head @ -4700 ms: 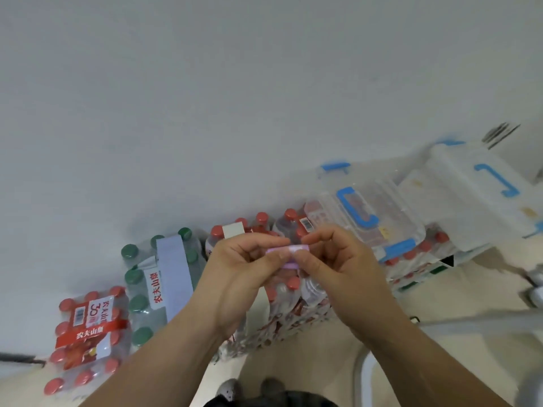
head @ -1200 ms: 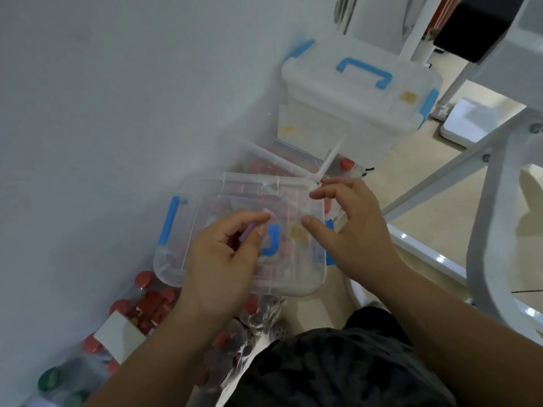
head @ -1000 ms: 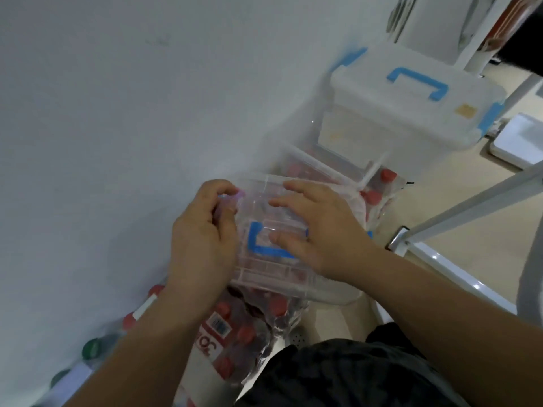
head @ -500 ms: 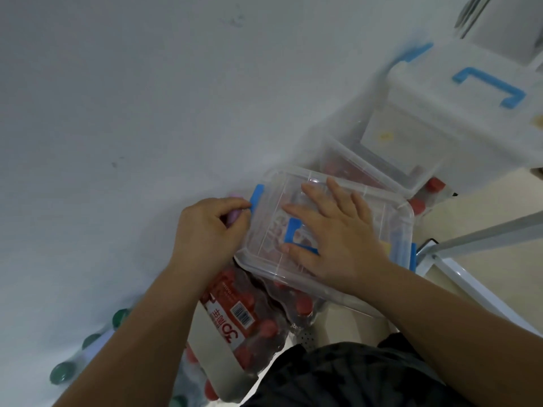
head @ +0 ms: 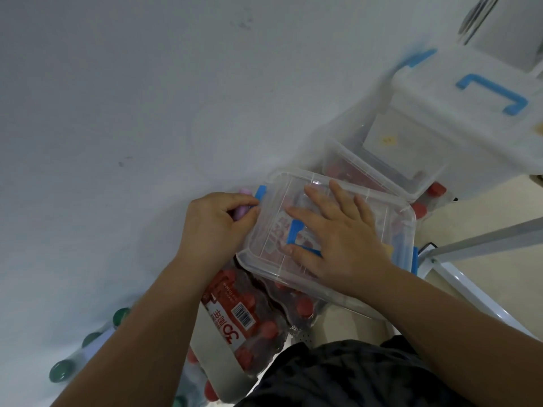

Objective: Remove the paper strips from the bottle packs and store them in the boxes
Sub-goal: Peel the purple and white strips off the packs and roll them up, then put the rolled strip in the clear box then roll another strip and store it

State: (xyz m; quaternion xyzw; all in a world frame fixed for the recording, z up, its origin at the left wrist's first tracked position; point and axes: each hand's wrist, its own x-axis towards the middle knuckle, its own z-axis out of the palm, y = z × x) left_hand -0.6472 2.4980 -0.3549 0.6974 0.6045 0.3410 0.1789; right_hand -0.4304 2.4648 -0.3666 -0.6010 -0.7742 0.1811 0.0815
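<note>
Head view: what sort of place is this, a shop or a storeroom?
Likely a storage corner indoors: shrink-wrapped bottle packs lie on the floor against a bare white wall, with clear lidded storage boxes among them.

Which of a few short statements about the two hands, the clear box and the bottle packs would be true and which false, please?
1. The right hand lies flat on the lid of the clear plastic box with blue handle. True.
2. The left hand is empty. False: its fingers grip a lilac paper strip beside the box's blue end latch.
3. The clear plastic box sits on a shrink-wrapped pack of red-capped bottles. True.
4. The green-capped bottles lie to the right of the box. False: they lie at the lower left, by the wall.
</note>
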